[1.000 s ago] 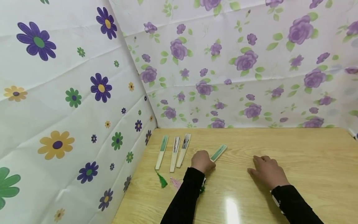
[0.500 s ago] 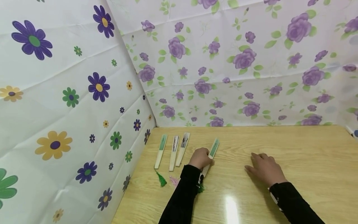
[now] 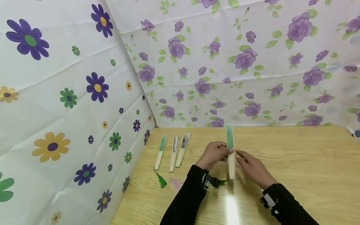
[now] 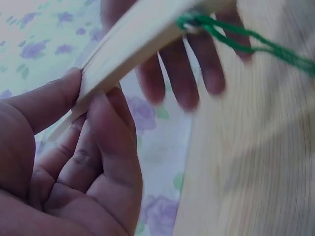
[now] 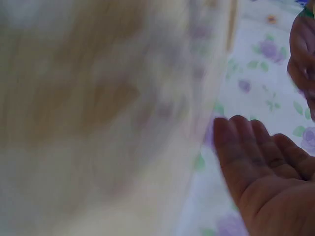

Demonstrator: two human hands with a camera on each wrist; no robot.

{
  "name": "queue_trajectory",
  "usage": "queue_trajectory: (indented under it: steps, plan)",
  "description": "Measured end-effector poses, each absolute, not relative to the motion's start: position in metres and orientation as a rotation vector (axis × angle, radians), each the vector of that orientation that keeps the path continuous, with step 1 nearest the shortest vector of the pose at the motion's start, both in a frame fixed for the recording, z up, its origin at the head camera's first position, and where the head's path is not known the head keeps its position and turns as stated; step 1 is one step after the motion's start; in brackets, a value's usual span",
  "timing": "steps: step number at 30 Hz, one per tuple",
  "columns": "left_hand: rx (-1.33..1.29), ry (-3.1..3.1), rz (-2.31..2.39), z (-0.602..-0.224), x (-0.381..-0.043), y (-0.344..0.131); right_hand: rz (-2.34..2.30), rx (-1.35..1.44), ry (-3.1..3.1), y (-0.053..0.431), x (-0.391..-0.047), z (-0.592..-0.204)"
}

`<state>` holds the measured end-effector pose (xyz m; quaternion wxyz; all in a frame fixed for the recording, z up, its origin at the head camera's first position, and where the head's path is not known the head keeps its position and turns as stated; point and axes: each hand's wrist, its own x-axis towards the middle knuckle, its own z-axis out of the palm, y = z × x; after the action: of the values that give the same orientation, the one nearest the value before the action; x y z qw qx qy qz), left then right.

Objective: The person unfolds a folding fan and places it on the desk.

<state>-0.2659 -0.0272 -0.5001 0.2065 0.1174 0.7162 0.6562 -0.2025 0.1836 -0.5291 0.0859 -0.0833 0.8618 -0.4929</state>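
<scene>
A folded hand fan (image 3: 230, 137) with a green panel and pale ribs is held upright above the table. My left hand (image 3: 215, 154) pinches it around its middle, thumb on the near side. In the left wrist view, thumb and fingers grip the fan's pale edge (image 4: 133, 44), and a green cord (image 4: 256, 42) trails from its end. My right hand (image 3: 256, 168) is at the fan's right side, fingertips very near it; whether they touch is hard to tell. The right wrist view shows that hand (image 5: 266, 167) with fingers extended. The tassel is partly hidden behind the left cuff.
Three more folded fans lie side by side at left: a green one (image 3: 161, 152) with a green tassel (image 3: 161, 180), and two with dark pictures, one (image 3: 174, 153) and another (image 3: 183, 150). A pink tassel (image 3: 176, 183) lies near my left sleeve. Floral cloths hang behind and left.
My left hand has lifted the fan off the table, moved it right and turned it upright. My right hand has come left to the fan's side.
</scene>
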Motion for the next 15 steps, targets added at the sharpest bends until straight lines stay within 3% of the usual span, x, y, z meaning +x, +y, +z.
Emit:
queue_trajectory:
  steps: [6,15]
  plan:
    - [0.309,2.016,1.824,-0.497,-0.259,-0.019,-1.936,-0.141,2.035,0.171,-0.197,-0.537]
    - [0.291,2.261,1.791,-0.498,-0.255,-0.011,-2.056,-0.070,1.968,0.159,-0.190,-0.542]
